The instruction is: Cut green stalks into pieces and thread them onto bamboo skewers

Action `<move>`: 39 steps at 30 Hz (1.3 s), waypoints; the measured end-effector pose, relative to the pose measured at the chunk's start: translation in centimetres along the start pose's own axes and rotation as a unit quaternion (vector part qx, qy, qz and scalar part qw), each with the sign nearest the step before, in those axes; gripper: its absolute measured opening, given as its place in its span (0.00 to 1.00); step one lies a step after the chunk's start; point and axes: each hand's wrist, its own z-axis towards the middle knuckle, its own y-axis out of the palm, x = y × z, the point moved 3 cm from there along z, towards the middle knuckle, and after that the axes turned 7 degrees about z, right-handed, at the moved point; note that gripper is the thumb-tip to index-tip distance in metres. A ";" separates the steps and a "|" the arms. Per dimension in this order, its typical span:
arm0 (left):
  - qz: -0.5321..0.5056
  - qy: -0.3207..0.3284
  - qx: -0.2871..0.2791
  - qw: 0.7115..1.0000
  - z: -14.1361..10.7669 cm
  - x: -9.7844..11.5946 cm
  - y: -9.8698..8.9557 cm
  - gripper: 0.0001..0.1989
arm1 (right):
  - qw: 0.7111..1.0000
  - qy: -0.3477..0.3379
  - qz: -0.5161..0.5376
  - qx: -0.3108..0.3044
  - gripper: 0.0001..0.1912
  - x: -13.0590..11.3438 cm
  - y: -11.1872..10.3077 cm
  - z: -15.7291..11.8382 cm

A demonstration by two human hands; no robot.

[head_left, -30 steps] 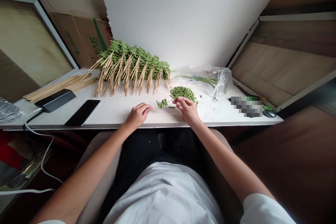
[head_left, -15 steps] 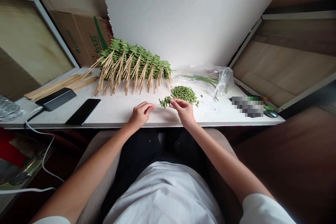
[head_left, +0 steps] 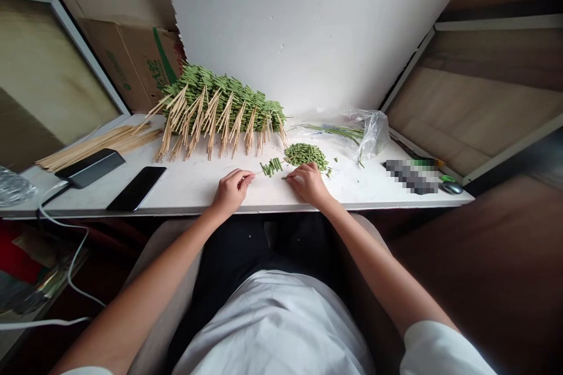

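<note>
Pinched in my left hand [head_left: 231, 191] is a thin bamboo skewer, held above the table's front part. Several short cut green bean pieces [head_left: 271, 167] are threaded side by side along it. My right hand [head_left: 311, 184] is low over the tabletop, apart from the skewer, thumb and fingers closed on a single green bean piece [head_left: 284, 177], partly covered by the fingertips. Just behind that hand lies a loose heap of cut green bean pieces [head_left: 305, 154].
A large stack of loaded bean skewers [head_left: 229, 99] stands at the back, sticks forward. Bare bamboo skewers [head_left: 94, 146], a black phone [head_left: 137, 188] and a dark device [head_left: 91, 167] lie left. Rightward are a plastic bag [head_left: 375, 133], long beans [head_left: 338, 130] and a mouse [head_left: 451, 187].
My right hand has left the threaded bean pieces and come down to the tabletop beside the heap, where it pinches a piece. The left hand still holds the skewer; the view has shifted slightly.
</note>
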 end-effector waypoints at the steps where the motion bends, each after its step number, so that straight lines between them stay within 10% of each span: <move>1: 0.002 0.002 -0.002 1.000 0.0 0.0 0.0 0.08 | 1.000 0.002 -0.011 -0.005 0.08 0.1 0.2 0.0; 14: 0.009 0.012 -0.007 1.000 -0.1 0.0 0.2 0.08 | 0.992 0.074 0.104 0.022 0.08 1.5 -0.9 0.5; 20: 0.000 0.007 -0.013 1.000 -0.1 0.0 0.2 0.09 | 0.845 0.217 0.483 0.072 0.23 2.0 -1.4 0.8; 27: -0.005 0.004 -0.022 1.000 -0.3 -0.1 0.4 0.08 | 0.737 0.249 0.626 0.042 0.23 0.2 -1.2 0.4; 39: 0.006 0.014 -0.030 0.999 -0.4 -0.1 0.4 0.07 | 0.741 0.268 0.613 0.055 0.24 0.4 -0.7 0.2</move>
